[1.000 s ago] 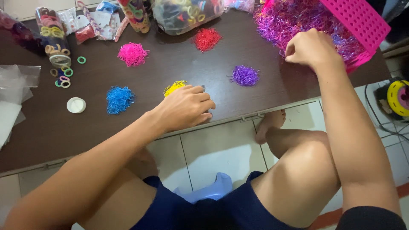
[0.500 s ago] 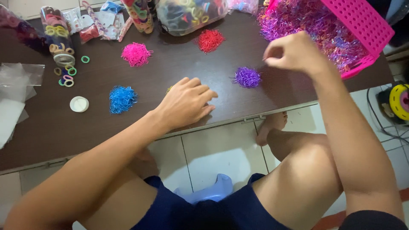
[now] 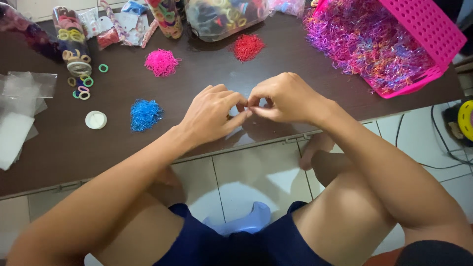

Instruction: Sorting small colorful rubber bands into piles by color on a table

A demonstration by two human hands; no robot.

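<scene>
My left hand [image 3: 212,116] and my right hand [image 3: 283,98] meet fingertip to fingertip over the middle of the dark brown table [image 3: 315,74]. The right fingers are pinched shut, seemingly on a tiny elastic band that is too small to make out. The left thumb and fingers touch that same spot. Both hands hide the yellow and purple band piles. A tilted pink basket [image 3: 436,29] at the far right spills a heap of mixed purple and pink bands [image 3: 364,39].
Small piles of bands lie apart: red [image 3: 248,47], pink [image 3: 161,62], blue [image 3: 144,114]. A white cap [image 3: 95,119], loose hair rings [image 3: 84,87], a tube of hair ties [image 3: 71,39], a clear bag of ties [image 3: 221,17] and plastic bags [image 3: 19,113] fill the left and back.
My right hand came from the basket heap down and left to the table's middle, meeting my left hand. The left hand stayed in place, and the purple pile is now hidden.
</scene>
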